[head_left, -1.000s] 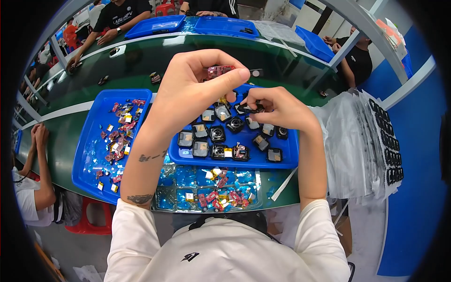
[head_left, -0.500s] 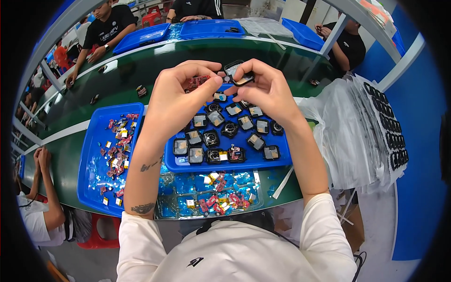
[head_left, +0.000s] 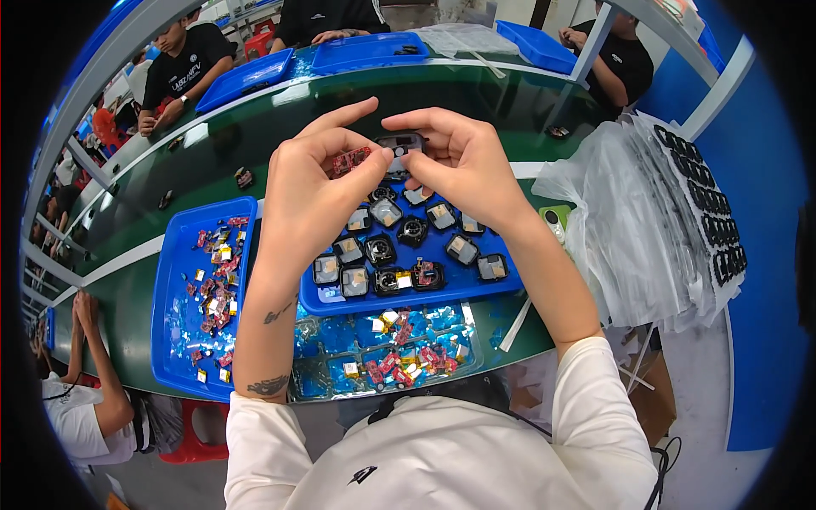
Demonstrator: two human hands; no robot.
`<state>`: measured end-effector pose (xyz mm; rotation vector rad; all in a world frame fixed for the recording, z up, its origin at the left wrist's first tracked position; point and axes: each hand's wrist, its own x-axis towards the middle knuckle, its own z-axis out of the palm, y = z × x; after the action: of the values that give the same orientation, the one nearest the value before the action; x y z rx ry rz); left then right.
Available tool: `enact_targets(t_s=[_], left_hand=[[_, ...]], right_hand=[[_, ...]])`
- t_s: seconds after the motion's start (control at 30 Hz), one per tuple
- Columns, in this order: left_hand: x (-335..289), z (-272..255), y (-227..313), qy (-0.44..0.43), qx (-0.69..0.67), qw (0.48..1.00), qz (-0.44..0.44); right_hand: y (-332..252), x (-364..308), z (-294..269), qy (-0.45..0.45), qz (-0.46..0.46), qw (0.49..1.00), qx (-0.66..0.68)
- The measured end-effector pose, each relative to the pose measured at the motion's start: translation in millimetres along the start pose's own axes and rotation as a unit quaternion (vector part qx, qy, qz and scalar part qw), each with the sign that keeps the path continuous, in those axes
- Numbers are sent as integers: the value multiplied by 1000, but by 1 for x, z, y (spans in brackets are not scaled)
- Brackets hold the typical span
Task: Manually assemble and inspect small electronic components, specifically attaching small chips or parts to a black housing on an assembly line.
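Black squarish case point(head_left: 401, 151) has scooted over to the left hand point(head_left: 310, 178), whose fingers grip a red circuit board point(head_left: 350, 161); right hand point(head_left: 472, 174) fingers kinda pinch the case.

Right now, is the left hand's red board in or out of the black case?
Out: the left hand holds the red board left of the black case.

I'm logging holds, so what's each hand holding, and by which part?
Left hand: red circuit board, exact place of hold hidden. Right hand: dark case, by its right side.
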<state>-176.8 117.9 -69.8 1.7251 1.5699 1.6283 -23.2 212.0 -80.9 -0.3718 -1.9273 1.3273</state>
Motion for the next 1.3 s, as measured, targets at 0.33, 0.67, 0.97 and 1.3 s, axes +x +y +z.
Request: enact_targets(t_s=[0.33, 0.67, 0.97, 1.3], left_hand=[[0, 1, -6, 14, -19, 1000, -3], [-3, 3, -2, 42, 5, 999, -16], [-4, 13, 3, 78, 4, 997, -1], [-6, 6, 11, 55, -3, 998, -6]], right_hand=[[-6, -4, 6, -20, 22, 999, -14], [-5, -5, 11, -13, -30, 999, 0], [7, -1, 10, 62, -139, 988, -9], [-6, -2, -3, 97, -42, 991, 88]])
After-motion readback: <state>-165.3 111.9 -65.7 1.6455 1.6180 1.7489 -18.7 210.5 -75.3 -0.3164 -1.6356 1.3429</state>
